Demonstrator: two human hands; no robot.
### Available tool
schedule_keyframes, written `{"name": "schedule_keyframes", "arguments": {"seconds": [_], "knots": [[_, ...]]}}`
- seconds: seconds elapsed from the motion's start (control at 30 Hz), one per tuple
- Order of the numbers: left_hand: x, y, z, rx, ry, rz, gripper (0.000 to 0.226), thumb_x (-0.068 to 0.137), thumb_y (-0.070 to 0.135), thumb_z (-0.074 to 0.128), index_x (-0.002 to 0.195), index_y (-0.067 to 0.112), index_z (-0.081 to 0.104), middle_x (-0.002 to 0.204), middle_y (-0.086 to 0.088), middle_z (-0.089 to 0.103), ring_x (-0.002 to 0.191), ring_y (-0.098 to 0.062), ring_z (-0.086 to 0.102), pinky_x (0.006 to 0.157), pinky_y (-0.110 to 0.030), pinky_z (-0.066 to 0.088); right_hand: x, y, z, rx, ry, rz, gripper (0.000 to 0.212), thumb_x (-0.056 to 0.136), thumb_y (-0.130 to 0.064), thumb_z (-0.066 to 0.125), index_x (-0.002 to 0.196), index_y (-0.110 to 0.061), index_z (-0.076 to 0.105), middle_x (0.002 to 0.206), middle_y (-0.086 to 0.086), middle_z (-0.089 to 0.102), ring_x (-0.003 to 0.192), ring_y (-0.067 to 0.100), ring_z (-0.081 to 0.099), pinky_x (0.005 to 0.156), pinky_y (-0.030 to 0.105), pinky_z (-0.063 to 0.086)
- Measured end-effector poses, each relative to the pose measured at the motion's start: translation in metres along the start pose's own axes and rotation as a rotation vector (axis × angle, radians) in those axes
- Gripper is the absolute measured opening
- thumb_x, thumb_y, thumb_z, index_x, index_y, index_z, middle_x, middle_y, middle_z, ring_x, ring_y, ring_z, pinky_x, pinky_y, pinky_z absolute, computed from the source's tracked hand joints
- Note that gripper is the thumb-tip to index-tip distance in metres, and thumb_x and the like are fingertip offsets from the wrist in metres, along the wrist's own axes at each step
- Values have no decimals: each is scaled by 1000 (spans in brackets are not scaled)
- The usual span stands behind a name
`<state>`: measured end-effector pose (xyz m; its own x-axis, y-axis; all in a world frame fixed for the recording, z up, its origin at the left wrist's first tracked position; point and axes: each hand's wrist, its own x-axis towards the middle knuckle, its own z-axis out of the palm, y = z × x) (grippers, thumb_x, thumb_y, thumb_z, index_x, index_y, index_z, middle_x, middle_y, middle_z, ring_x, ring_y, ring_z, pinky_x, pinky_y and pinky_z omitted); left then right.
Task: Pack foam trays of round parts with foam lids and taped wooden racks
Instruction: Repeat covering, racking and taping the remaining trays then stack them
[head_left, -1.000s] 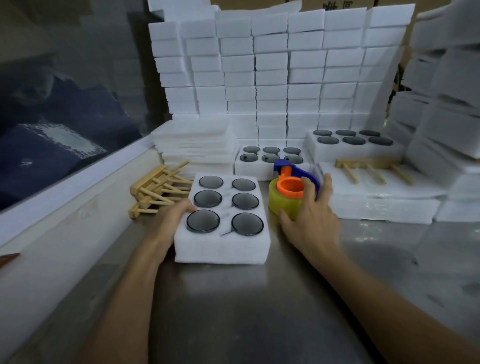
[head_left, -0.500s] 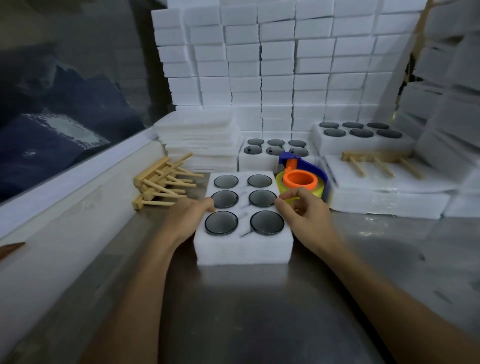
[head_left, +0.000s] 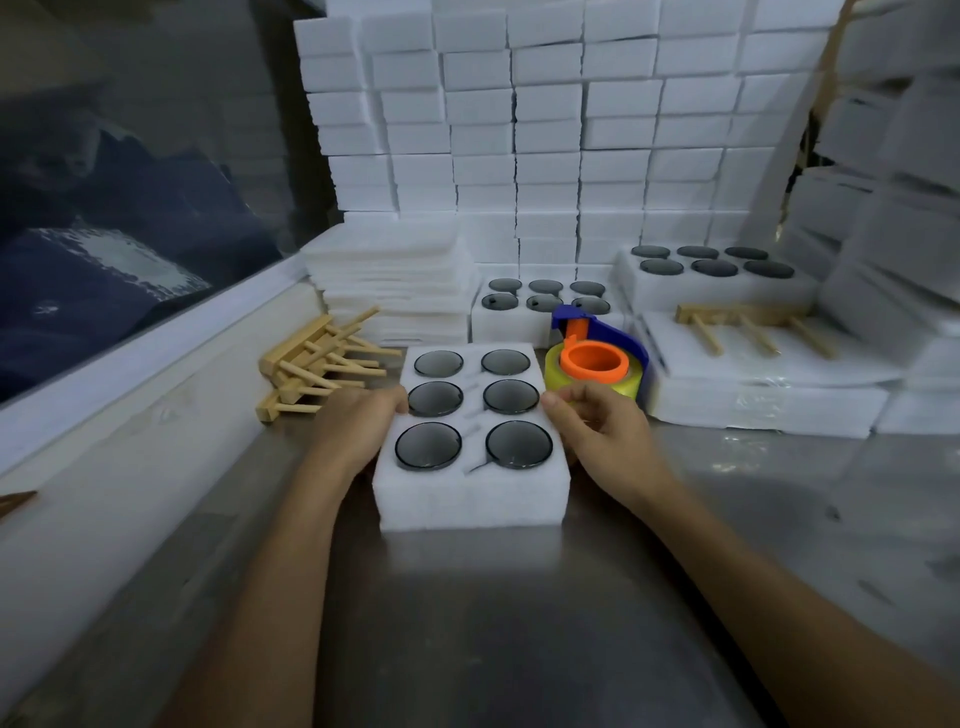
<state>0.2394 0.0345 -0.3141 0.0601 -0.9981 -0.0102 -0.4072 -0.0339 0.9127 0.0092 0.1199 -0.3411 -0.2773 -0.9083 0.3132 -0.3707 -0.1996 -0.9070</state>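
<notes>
A white foam tray (head_left: 470, 499) stands on the metal table in front of me, with six dark round parts (head_left: 428, 446) set in its holes. My left hand (head_left: 356, 426) grips the tray's left side, thumb on the top edge. My right hand (head_left: 597, 434) holds the right side, fingers curled at the top edge. A yellow tape roll in a blue and orange dispenser (head_left: 595, 361) stands just behind my right hand. Loose wooden racks (head_left: 311, 369) lie in a pile left of the tray. A stack of flat foam lids (head_left: 395, 280) sits behind the pile.
Two more filled trays (head_left: 540, 325) (head_left: 717, 293) stand at the back. A wrapped foam package (head_left: 763, 400) with a wooden rack (head_left: 748, 317) on top lies at right. White foam blocks (head_left: 545, 130) are stacked high behind and at right. A white ledge (head_left: 130, 415) runs along the left.
My right hand has left the tape dispenser and come onto the tray's right edge. The tray has shifted slightly right, between both hands.
</notes>
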Motion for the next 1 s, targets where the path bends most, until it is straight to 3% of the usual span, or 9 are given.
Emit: {"name": "schedule_keyframes", "arguments": {"seconds": [0.1,0.2,0.27,0.4,0.57,0.77,1.0], "knots": [[6,10,7,33,220,97,14,71,26,53,62,15,56,63,-5,58,64,-28,54,61,-33,41,6,2,-1,64,178,72,30,95,-27,60,82,0,62,62,12,61,53,16,55,54,30,48],[28,38,16,125,335,216,13,77,25,54,81,20,66,81,6,65,81,-22,60,69,-30,45,11,5,-7,167,379,142,36,95,-24,58,73,4,58,57,6,44,57,17,39,55,31,33],[49,59,21,216,340,345,15,81,25,57,93,24,66,93,4,65,88,-22,60,75,-32,48,13,5,-10,244,433,187,35,96,-24,56,68,-2,59,54,1,42,55,16,35,52,28,30],[105,89,23,511,317,604,31,90,26,56,118,14,60,122,-9,57,110,-29,53,77,-37,43,15,5,-10,310,426,210,34,96,-22,57,65,-7,58,50,-6,45,51,11,37,47,23,31],[163,114,22,789,189,629,55,94,41,55,142,16,45,146,-13,42,135,-33,34,105,-48,33,19,6,-10,354,427,196,36,94,-20,58,60,-8,55,48,-3,40,44,8,34,40,19,29],[193,117,24,939,168,609,48,96,36,59,140,20,50,141,-11,49,133,-33,40,110,-51,29,22,13,-8,333,426,168,43,92,-24,59,49,-19,60,46,-6,41,43,6,36,41,19,30],[186,114,24,927,246,701,22,99,15,54,114,8,68,119,-17,56,114,-38,49,86,-44,41,22,15,-7,343,442,131,40,92,-20,59,53,-10,56,45,-2,36,42,6,32,38,18,28]]}}
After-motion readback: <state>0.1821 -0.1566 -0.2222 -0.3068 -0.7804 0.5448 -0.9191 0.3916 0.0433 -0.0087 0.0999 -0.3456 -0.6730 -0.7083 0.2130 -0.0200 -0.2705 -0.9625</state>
